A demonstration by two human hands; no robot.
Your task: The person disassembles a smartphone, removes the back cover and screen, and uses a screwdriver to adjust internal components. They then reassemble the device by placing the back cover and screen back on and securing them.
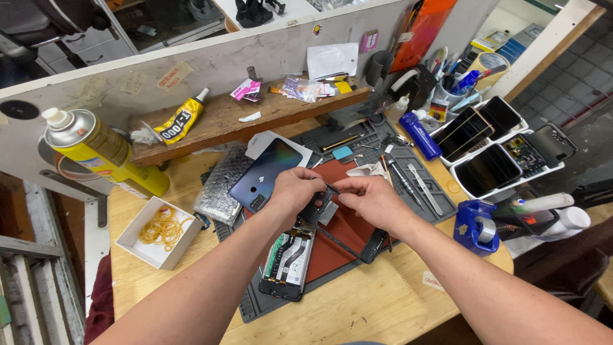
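My left hand [295, 190] and right hand [369, 199] pinch the black phone frame [348, 246]; squeezing too hard could bend it onto the opened phone [288, 263] at 7 o'clock.

Both forearms bare — no sleeves, no gloves, rings or watch.

Work mat [408, 163] on the bench [377, 306], with an opened phone [288, 262] at its near left edge, a phone back cover [265, 174] behind that, and a phone frame [348, 239] at centre under the left hand [295, 190] and right hand [370, 199]. Left of the mat: box of rubber bands [159, 231], with a spray can [96, 150] behind it; a glue tube [181, 120] on the shelf [255, 112] at the rear. Right of the mat: tape dispenser [476, 227], with phones in trays [491, 150] behind it.
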